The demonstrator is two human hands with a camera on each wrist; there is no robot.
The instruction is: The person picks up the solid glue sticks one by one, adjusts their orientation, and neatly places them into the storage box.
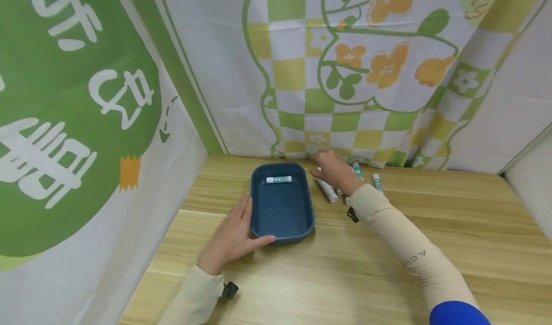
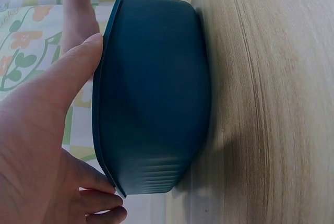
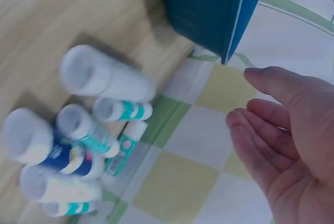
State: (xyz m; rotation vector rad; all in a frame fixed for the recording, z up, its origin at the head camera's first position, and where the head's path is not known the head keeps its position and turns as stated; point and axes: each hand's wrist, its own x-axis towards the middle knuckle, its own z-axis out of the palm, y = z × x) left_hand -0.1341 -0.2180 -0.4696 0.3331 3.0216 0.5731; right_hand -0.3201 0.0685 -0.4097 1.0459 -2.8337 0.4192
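A dark blue rectangular tray (image 1: pixel 282 214) stands on the table with one white, green-labelled glue stick (image 1: pixel 279 179) lying in its far part. My left hand (image 1: pixel 230 231) rests against the tray's near left corner, its fingers straight along the left side and the thumb at the near rim. Beyond the tray's right side, my right hand (image 3: pixel 287 135) hovers near the curtain, thumb apart from its loosely bent fingers, with nothing seen between them. Close by lie several white tubes, among them a thick white one (image 3: pixel 107 75), a blue-labelled one (image 3: pixel 70 153) and small teal-labelled glue sticks (image 3: pixel 122 110).
A wooden table (image 1: pixel 345 277) carries everything. A green and white checked curtain (image 1: pixel 336 119) hangs along its back edge, and a green printed cloth (image 1: pixel 86 99) stands at the left. One glue stick (image 1: pixel 377 182) lies farther right than the others.
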